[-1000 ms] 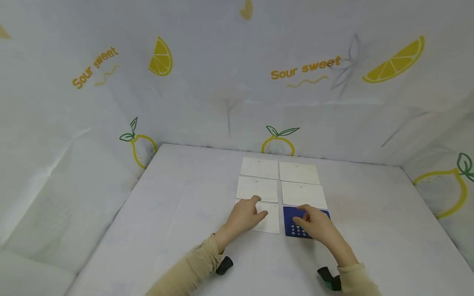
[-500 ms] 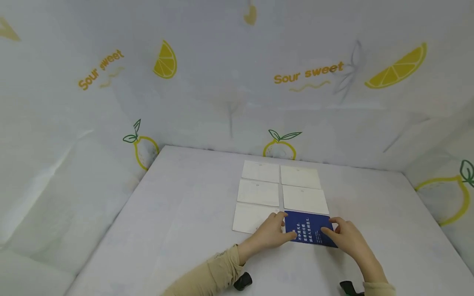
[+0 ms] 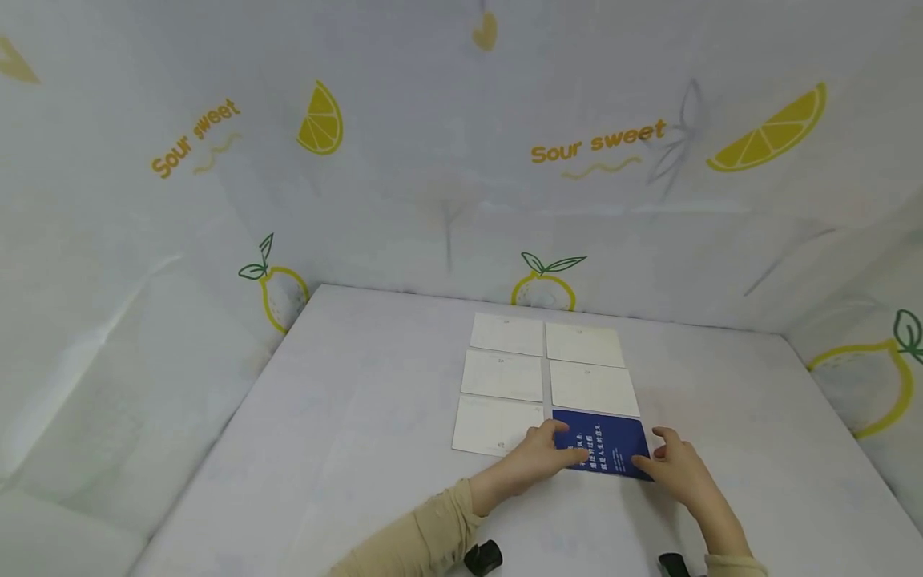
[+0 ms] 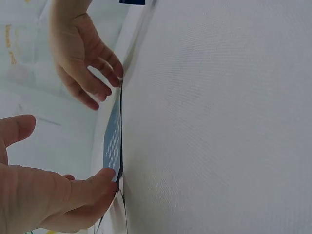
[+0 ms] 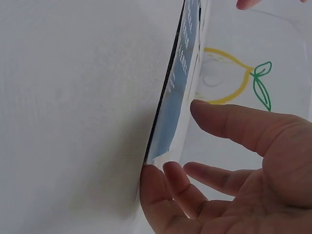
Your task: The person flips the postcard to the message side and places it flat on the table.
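Note:
A blue card printed with white characters lies on the table at the front right of a two-column grid of cards. Its left end is touched by my left hand, the thumb and a finger spread over the card. At the opposite end, my right hand has a digit against the card's corner. In the right wrist view, fingertips meet the end of the blue card while another digit of the right hand stands apart from it. The left wrist view shows the left hand's fingertips at the card's edge.
Several white cards, such as the front left one and the middle right one, lie in rows beside and behind the blue card. A white sheet with lemon prints hangs behind the table. Black devices sit at the wrists.
Earlier, the left hand was over the front left white card; it has moved right onto the blue card. The right hand has shifted right, from over the blue card to its right end.

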Demonstrator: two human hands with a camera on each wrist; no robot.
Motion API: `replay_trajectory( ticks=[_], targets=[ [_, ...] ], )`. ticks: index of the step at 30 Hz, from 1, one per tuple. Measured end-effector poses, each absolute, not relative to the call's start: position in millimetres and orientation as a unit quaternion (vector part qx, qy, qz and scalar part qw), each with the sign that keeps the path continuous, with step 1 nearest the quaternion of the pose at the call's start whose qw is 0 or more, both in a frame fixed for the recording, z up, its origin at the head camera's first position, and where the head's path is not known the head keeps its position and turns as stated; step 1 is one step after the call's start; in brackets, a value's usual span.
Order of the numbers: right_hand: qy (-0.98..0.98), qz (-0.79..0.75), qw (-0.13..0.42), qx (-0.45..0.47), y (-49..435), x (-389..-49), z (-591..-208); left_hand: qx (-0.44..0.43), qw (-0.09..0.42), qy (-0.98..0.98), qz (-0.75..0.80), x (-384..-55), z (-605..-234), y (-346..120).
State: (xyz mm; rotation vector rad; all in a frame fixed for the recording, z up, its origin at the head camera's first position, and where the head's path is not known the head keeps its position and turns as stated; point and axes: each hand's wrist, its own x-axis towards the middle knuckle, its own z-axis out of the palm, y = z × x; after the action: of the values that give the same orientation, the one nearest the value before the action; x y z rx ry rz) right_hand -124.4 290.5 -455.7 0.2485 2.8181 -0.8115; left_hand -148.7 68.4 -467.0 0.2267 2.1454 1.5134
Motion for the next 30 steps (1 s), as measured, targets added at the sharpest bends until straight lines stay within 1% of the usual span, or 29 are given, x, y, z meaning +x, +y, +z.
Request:
replay_trajectory(
  ticks=[4,10,13,16,22,26,30],
  targets=[
    [0.950,-0.280,0.109,0.085,291,-124,-454,0.055,0.242,0.768,0.591,-151,-472,72],
    [0.940,-0.297,0.134,0.105,296,-123,-451,0.018,0.199,0.744,0.638,-156,-479,75],
    [0.936,-0.305,0.137,0.108,297,-121,-450,0.013,0.186,0.734,0.653,-157,-480,74],
    [0.932,-0.319,0.134,0.111,298,-119,-449,0.018,0.166,0.726,0.667,-158,-481,73],
    [0.917,-0.362,0.126,0.110,296,-118,-445,0.019,0.106,0.722,0.683,-161,-484,72],
    [0.914,-0.377,0.110,0.104,294,-117,-446,0.015,0.090,0.714,0.694,-163,-485,72],
    [0.915,-0.381,0.086,0.102,292,-116,-446,0.005,0.086,0.706,0.703,-165,-485,74]
  ],
)
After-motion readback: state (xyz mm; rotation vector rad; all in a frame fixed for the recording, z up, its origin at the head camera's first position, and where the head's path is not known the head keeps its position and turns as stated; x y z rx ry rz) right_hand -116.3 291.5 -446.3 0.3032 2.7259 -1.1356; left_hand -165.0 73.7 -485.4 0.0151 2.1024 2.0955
